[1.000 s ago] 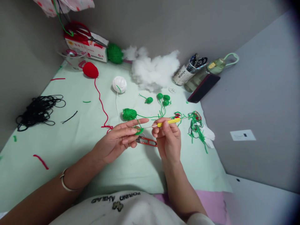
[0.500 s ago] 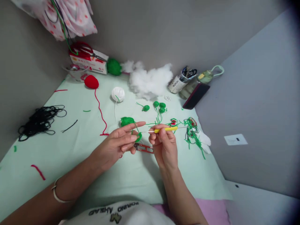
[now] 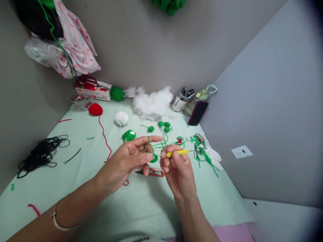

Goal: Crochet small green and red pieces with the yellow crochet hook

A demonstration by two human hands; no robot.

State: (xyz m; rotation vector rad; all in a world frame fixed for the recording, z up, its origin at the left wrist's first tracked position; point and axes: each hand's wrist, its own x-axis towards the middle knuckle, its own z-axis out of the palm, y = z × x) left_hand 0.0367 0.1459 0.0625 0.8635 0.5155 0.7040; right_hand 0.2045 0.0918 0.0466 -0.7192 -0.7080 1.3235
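Observation:
My left hand (image 3: 128, 159) pinches a small green crocheted piece (image 3: 153, 158), with green yarn looped over its stretched index finger. That strand runs back toward a small green yarn ball (image 3: 129, 135) on the pale green mat (image 3: 75, 174). My right hand (image 3: 178, 168) grips a yellow-handled crochet hook (image 3: 178, 153), its metal tip at the green piece. Red thread snips (image 3: 153, 172) lie on the mat just under both hands.
Finished green pieces (image 3: 164, 126), a tangle of green and red scraps (image 3: 200, 144), a white ball (image 3: 121, 118), a red ball (image 3: 95, 109), stuffing (image 3: 151, 102), black yarn (image 3: 41, 154), a box with red scissors (image 3: 92, 89), a tool jar (image 3: 180, 99), a bottle (image 3: 199, 99) and a phone (image 3: 197, 113) sit around. Grey walls close in behind and at right.
The view has tilted up, so the mat's objects sit lower in frame. Both hands stay together on the green piece; the hook tip has closed in on it.

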